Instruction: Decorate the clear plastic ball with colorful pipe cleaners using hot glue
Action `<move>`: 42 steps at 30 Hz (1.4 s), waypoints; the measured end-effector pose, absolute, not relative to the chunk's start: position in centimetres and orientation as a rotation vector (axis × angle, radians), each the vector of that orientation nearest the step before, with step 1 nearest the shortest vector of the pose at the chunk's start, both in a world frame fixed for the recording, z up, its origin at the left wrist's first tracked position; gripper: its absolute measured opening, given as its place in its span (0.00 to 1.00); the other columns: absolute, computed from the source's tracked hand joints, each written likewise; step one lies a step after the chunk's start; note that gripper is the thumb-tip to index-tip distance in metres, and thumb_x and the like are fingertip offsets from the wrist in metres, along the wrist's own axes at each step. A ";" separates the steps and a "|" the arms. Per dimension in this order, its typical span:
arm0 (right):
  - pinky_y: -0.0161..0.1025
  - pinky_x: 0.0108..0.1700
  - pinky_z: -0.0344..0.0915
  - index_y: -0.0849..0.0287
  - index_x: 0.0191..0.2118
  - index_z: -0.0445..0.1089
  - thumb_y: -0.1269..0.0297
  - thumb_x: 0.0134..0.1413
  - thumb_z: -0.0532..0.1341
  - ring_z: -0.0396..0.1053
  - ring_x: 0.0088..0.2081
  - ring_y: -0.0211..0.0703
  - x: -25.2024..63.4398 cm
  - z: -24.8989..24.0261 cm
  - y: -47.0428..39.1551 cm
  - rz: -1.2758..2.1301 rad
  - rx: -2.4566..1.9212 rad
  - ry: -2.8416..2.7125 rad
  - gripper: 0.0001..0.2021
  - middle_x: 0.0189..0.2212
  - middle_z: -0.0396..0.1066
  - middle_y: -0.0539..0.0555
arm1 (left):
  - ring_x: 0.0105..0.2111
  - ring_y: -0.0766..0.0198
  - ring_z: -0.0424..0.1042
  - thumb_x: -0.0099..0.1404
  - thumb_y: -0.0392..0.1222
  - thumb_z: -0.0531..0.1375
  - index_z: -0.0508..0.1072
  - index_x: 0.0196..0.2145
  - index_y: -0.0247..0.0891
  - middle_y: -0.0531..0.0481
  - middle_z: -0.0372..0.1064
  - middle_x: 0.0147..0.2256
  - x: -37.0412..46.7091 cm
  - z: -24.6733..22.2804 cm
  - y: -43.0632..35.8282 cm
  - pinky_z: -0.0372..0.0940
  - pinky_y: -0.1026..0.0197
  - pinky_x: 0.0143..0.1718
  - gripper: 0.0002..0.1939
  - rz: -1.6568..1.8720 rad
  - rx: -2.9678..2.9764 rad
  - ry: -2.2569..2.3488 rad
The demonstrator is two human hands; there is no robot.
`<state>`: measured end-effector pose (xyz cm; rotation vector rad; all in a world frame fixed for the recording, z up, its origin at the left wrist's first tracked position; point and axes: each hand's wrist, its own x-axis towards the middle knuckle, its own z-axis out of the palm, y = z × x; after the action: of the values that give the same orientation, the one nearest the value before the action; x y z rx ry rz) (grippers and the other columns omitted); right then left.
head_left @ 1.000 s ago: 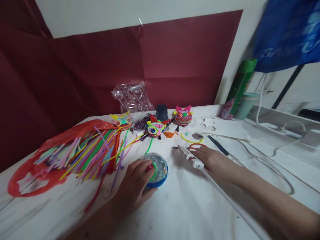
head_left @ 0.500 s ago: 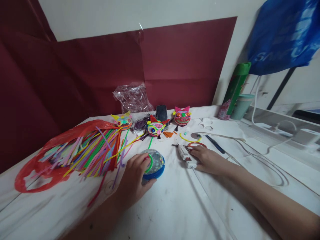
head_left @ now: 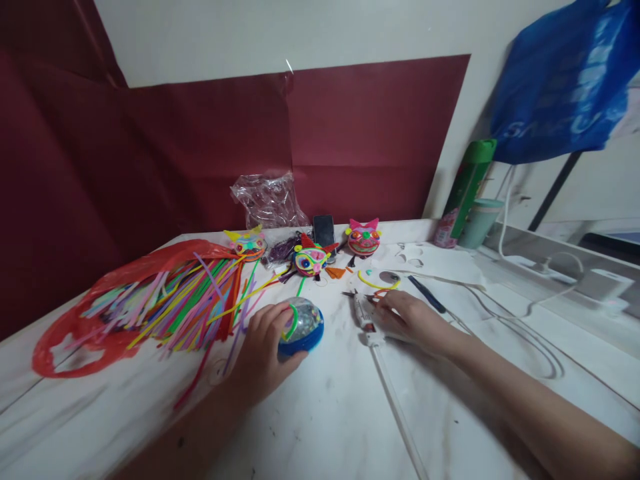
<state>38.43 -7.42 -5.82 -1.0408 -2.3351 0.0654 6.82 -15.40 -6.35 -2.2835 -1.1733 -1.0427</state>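
My left hand is closed around the side of a clear, rounded piece with a blue base and a green ring on it, resting on the table. My right hand has its fingers curled over the orange handles of the scissors, which they partly hide. The dark blades point left, partly behind a white glue gun. That gun lies just left of the fingers, a long white stick or cord running from it towards me.
Colourful pipe cleaners spill from a red plastic bag at left. Several decorated animal heads stand behind, near a phone. A dark blue-handled tool and cables lie right, before a green spray can and cup.
My right hand has shifted forward onto the scissors' handles, away from the glue gun, whose rear end has swung left. My left hand keeps its hold, with the rounded piece tilted slightly.
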 end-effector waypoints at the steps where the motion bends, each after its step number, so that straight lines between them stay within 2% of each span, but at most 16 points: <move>1: 0.40 0.38 0.66 0.59 0.33 0.70 0.63 0.62 0.50 0.69 0.34 0.45 38.2 -6.0 -7.5 0.053 -1.018 -2.341 0.13 0.31 0.73 0.58 | 0.51 0.49 0.65 0.56 0.39 0.64 0.58 0.54 0.37 0.37 0.65 0.50 6.8 -6.4 -15.4 0.64 0.45 0.51 0.30 -1.046 -2.282 -1.172; 5: 0.42 0.37 0.64 0.58 0.30 0.67 0.66 0.62 0.48 0.66 0.32 0.45 37.6 -5.9 -7.9 0.014 -0.957 -2.333 0.13 0.29 0.71 0.58 | 0.51 0.49 0.65 0.56 0.40 0.64 0.59 0.53 0.37 0.38 0.65 0.50 6.5 -6.5 -15.2 0.64 0.45 0.51 0.29 -1.056 -2.277 -1.175; 11: 0.40 0.32 0.62 0.56 0.24 0.60 0.65 0.62 0.46 0.62 0.27 0.43 36.9 -5.9 -8.4 -0.020 -1.040 -2.277 0.15 0.23 0.64 0.54 | 0.52 0.49 0.64 0.58 0.40 0.63 0.58 0.54 0.37 0.37 0.64 0.51 6.3 -6.8 -15.1 0.63 0.44 0.52 0.29 -1.041 -2.286 -1.189; 17: 0.41 0.36 0.64 0.58 0.30 0.62 0.70 0.56 0.49 0.65 0.31 0.44 37.0 -7.4 -7.8 0.088 -1.108 -2.288 0.08 0.28 0.67 0.55 | 0.51 0.48 0.65 0.56 0.41 0.64 0.59 0.53 0.38 0.38 0.66 0.50 6.5 -6.6 -15.0 0.63 0.45 0.51 0.28 -1.069 -2.249 -1.187; 21: 0.42 0.38 0.65 0.59 0.35 0.64 0.68 0.59 0.51 0.67 0.34 0.45 36.6 -7.2 -8.3 0.108 -1.062 -2.263 0.06 0.32 0.68 0.57 | 0.51 0.49 0.66 0.55 0.41 0.64 0.59 0.53 0.38 0.39 0.66 0.50 6.8 -6.5 -15.1 0.63 0.46 0.51 0.29 -1.099 -2.223 -1.207; 25: 0.41 0.40 0.66 0.59 0.39 0.66 0.70 0.60 0.52 0.68 0.38 0.46 34.2 -5.4 -10.4 0.070 -0.769 -2.329 0.06 0.34 0.69 0.58 | 0.51 0.49 0.66 0.55 0.40 0.65 0.59 0.53 0.38 0.39 0.66 0.50 7.1 -6.5 -15.3 0.62 0.46 0.51 0.30 -1.083 -2.226 -1.220; 29: 0.47 0.46 0.66 0.62 0.47 0.66 0.70 0.59 0.55 0.65 0.44 0.50 30.8 -3.7 -12.5 -0.069 -0.469 -2.457 0.12 0.41 0.69 0.63 | 0.50 0.48 0.66 0.54 0.39 0.66 0.58 0.52 0.37 0.38 0.66 0.50 7.4 -6.6 -15.5 0.62 0.46 0.51 0.31 -1.088 -2.184 -1.230; 35: 0.55 0.51 0.64 0.61 0.56 0.64 0.64 0.61 0.56 0.58 0.53 0.57 27.1 -3.6 -13.2 -0.258 -0.570 -2.465 0.18 0.53 0.63 0.67 | 0.50 0.46 0.66 0.52 0.35 0.64 0.58 0.53 0.38 0.38 0.67 0.49 7.9 -6.9 -15.8 0.62 0.44 0.50 0.31 -1.086 -2.141 -1.324; 39: 0.57 0.51 0.64 0.61 0.54 0.66 0.63 0.61 0.56 0.58 0.54 0.59 26.3 -3.8 -13.2 -0.291 -0.587 -2.477 0.17 0.54 0.62 0.68 | 0.51 0.46 0.65 0.50 0.33 0.63 0.58 0.53 0.37 0.38 0.66 0.49 7.9 -6.9 -15.9 0.61 0.44 0.52 0.32 -1.079 -2.157 -1.344; 42: 0.54 0.48 0.67 0.64 0.49 0.68 0.66 0.61 0.55 0.63 0.48 0.56 26.4 -4.0 -13.5 -0.191 -0.599 -2.413 0.13 0.47 0.67 0.67 | 0.50 0.47 0.66 0.51 0.34 0.64 0.58 0.53 0.37 0.38 0.67 0.49 7.9 -6.8 -16.0 0.61 0.45 0.51 0.32 -1.101 -2.148 -1.344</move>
<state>26.36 -13.49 -4.01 -0.5990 -2.4130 -0.1910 7.88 -15.97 -6.83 -2.1480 -1.3443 -1.1006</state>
